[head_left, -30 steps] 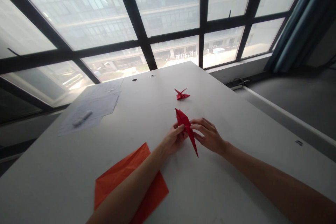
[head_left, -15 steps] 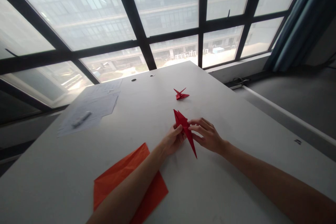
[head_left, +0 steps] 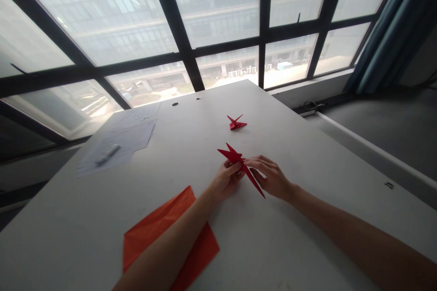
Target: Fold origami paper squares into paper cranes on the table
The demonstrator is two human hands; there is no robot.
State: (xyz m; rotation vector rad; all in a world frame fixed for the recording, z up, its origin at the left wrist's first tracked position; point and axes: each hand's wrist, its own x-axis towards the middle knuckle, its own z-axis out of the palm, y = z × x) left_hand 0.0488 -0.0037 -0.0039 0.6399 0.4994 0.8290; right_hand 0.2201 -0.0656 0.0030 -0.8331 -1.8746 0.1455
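Above the white table, a folded red origami piece (head_left: 237,159) with long pointed ends is held between both hands. My left hand (head_left: 227,179) grips its middle from the lower left. My right hand (head_left: 268,176) pinches it from the right, fingertips on the paper. A smaller red origami bird (head_left: 236,122) stands farther up the table, apart from both hands. A sheet of orange folded paper (head_left: 172,241) lies under my left forearm, its middle partly hidden.
The white table (head_left: 300,218) has two round holes near its far edge. Printed sheets (head_left: 128,134) with a grey marker (head_left: 108,154) lie at its left. Large dark-framed windows stand behind it, a blue curtain hangs at the right, and a white rail runs along the right.
The red origami piece has turned clockwise in my hands, its upper point swinging left and its long lower point swinging right. My right fingers have shifted slightly along it.
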